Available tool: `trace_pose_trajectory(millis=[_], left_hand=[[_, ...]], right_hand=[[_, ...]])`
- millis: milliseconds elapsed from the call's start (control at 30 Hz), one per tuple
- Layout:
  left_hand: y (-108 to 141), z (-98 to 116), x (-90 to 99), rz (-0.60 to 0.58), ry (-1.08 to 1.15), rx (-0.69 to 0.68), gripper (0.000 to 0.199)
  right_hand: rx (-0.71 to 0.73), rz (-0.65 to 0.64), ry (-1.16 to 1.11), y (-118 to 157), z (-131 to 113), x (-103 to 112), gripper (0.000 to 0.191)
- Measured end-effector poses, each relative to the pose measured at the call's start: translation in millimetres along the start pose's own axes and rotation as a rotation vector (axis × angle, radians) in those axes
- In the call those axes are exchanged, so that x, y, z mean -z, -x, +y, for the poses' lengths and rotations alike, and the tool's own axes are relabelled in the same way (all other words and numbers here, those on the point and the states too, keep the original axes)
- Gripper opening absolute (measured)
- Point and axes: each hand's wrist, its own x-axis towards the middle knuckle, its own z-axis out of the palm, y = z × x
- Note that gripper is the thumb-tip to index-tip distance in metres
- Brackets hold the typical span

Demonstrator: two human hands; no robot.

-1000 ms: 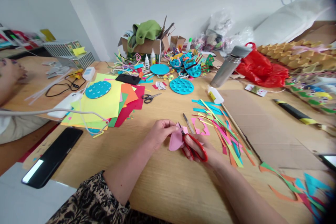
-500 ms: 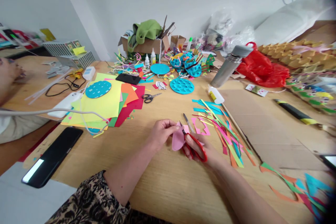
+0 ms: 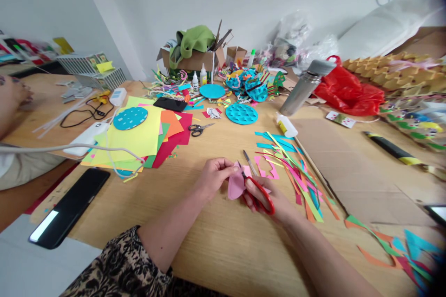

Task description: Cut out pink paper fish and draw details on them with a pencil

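Between the thumb and fingers of my left hand (image 3: 218, 174) is a small piece of pink paper (image 3: 236, 186). My right hand (image 3: 266, 197) grips red-handled scissors (image 3: 263, 195), whose blades point up and to the left against the paper. Just beyond my hands lie a slim pen-like tool (image 3: 249, 162) and a pink paper offcut (image 3: 267, 168) with a shape cut out. Coloured paper strips (image 3: 303, 176) are heaped to the right of my right hand. Black-handled scissors (image 3: 198, 130) rest on the table farther back.
Coloured paper sheets (image 3: 142, 141) and a black phone (image 3: 69, 209) lie at the left. A steel bottle (image 3: 301, 88), a glue bottle (image 3: 286, 125) and a cardboard sheet (image 3: 348, 171) are at the right. Another person's hand (image 3: 16, 95) shows at the far left.
The scissor handles have drawn closer together in my right hand. My left hand and the pink paper have stayed almost in place.
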Motion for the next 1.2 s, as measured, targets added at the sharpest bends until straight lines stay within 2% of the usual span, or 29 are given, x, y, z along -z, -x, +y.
trace_pose_trajectory(millis=[533,667,1200], left_hand=[[-0.9,-3.0,0.9,-0.002,0.023,0.017,0.028],[-0.3,-3.0,0.8,-0.012,0.031,0.025,0.030],[0.6,-1.8,1.1,-0.034,0.045,0.051,0.032]], right_hand=[[-0.023,0.021,-0.053,-2.0,7.5,-0.2,0.055],[-0.039,0.055,-0.051,-2.3,6.1,-1.9,0.058],[-0.042,0.045,-0.030,-1.6,1.2,-3.6,0.058]])
